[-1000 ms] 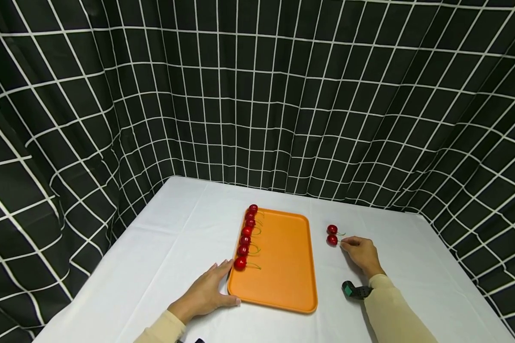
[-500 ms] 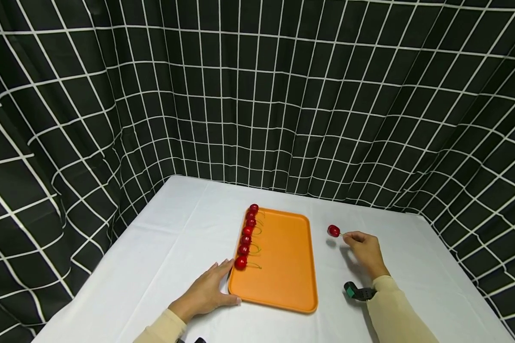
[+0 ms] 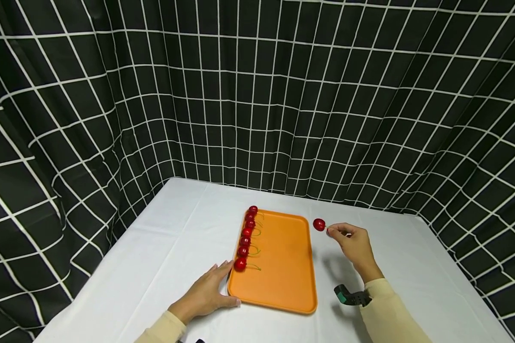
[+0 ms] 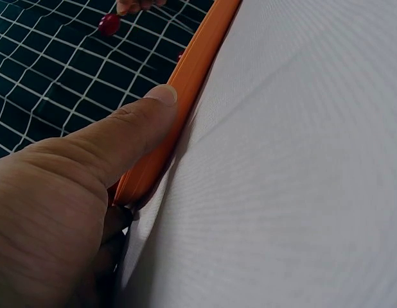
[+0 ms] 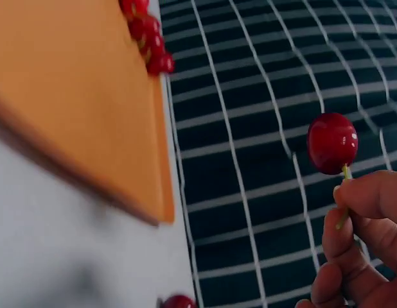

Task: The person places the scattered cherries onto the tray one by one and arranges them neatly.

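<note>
My right hand [image 3: 354,247] pinches the green stem of a red cherry [image 3: 319,224] between thumb and fingertips. In the right wrist view the held cherry [image 5: 332,143] hangs in the air above the stem grip. Another cherry [image 5: 178,301] lies on the white cloth, mostly cut off by that view's lower edge. My left hand [image 3: 206,290] rests at the near left corner of an orange tray [image 3: 283,267], thumb along its near edge and fingers at its left side. Several cherries [image 3: 245,241] line the tray's left edge, stems pointing right.
A white cloth [image 3: 176,238] covers the table around the tray. Black curtains with a white grid [image 3: 257,95] enclose the back and sides. A dark wrist-worn device [image 3: 349,296] sits at the right wrist.
My right hand has lifted one of the two cherries off the cloth by its stem and carried it up and left toward the tray's right edge. The left hand stays put.
</note>
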A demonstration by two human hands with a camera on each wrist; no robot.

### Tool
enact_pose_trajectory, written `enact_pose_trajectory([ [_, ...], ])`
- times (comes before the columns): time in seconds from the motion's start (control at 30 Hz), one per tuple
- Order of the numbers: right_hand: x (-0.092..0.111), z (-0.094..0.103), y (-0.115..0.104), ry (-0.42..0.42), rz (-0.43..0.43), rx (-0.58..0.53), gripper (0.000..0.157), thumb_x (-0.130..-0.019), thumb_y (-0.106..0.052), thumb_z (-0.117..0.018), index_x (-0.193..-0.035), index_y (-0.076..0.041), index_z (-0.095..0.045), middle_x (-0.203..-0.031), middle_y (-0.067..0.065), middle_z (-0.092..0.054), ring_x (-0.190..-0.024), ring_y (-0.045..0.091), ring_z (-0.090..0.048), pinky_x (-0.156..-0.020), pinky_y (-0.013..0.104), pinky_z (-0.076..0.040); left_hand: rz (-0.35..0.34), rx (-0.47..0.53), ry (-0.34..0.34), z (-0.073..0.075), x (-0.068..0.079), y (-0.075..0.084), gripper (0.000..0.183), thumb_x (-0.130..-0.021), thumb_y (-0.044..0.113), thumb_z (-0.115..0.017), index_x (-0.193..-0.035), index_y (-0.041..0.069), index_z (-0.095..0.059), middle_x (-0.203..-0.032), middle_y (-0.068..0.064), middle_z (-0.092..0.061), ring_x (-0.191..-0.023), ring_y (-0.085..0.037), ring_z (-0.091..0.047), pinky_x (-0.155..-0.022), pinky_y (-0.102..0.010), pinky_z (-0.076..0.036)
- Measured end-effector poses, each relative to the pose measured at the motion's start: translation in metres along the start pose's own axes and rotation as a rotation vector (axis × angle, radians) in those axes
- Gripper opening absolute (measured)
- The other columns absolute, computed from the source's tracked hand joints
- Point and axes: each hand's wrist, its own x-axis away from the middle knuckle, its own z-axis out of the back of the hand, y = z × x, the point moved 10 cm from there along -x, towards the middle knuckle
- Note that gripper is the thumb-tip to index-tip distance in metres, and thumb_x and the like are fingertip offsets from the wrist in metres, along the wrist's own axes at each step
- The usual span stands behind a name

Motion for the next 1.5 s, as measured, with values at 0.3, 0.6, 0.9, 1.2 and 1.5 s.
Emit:
enact_pose_trajectory([
  [0.3, 0.027, -0.035, -0.042, -0.023, 0.087, -0.042, 0.006, -0.087, -0.006, -0.072, -0.086, -0.001, -0.074, -0.072, 0.006, -0.061, -0.069, 0.022, -0.047, -0.047, 0.021, -0.036, -0.002, -0.005, -0.003, 0.0, -0.001, -0.001, 0.106, -0.067, 0.056, -0.08, -0.15, 0.007, -0.035, -0.151, -0.017, -0.033, -0.136, -0.049, -0.025, -0.106, -0.065, -0.024],
  [0.6, 0.052, -0.076, -0.06, -0.086, 0.088, -0.045, 0.004, -0.087, -0.004, -0.072, -0.083, -0.002, -0.074, -0.074, 0.003, -0.06, -0.068, 0.025, -0.047, -0.05, 0.021, -0.037, -0.002, 0.003, -0.006, -0.002, 0.0, -0.001, 0.106, -0.067, 0.057, -0.079, -0.15, 0.007, -0.035, -0.151, -0.018, -0.033, -0.136, -0.048, -0.025, -0.106, -0.064, -0.024],
  [0.9, 0.07, -0.11, -0.067, -0.158, 0.14, -0.074, 0.004, -0.086, -0.007, -0.073, -0.082, -0.005, -0.075, -0.075, -0.003, -0.063, -0.072, 0.021, -0.048, -0.061, 0.027, -0.041, -0.032, -0.013, -0.001, 0.0, -0.001, 0.001, 0.107, -0.068, 0.059, -0.078, -0.149, 0.005, -0.034, -0.15, -0.019, -0.033, -0.136, -0.047, -0.026, -0.108, -0.061, -0.024],
  [1.2, 0.091, -0.146, -0.08, -0.215, 0.203, 0.042, 0.007, -0.085, -0.005, -0.073, -0.081, -0.01, -0.076, -0.075, -0.015, -0.065, -0.078, 0.022, -0.051, -0.071, 0.033, -0.042, -0.015, -0.02, 0.009, 0.002, -0.002, 0.0, 0.105, -0.068, 0.057, -0.08, -0.149, 0.007, -0.036, -0.15, -0.018, -0.034, -0.135, -0.048, -0.026, -0.106, -0.062, -0.026],
  [1.5, 0.104, -0.171, -0.077, -0.278, 0.203, 0.095, 0.007, -0.085, -0.009, -0.074, -0.08, -0.013, -0.075, -0.078, -0.013, -0.066, -0.075, 0.019, -0.049, -0.064, 0.028, -0.041, -0.008, -0.029, 0.005, 0.002, -0.002, -0.001, 0.104, -0.069, 0.056, -0.079, -0.149, 0.007, -0.035, -0.15, -0.018, -0.034, -0.135, -0.049, -0.026, -0.106, -0.063, -0.026],
])
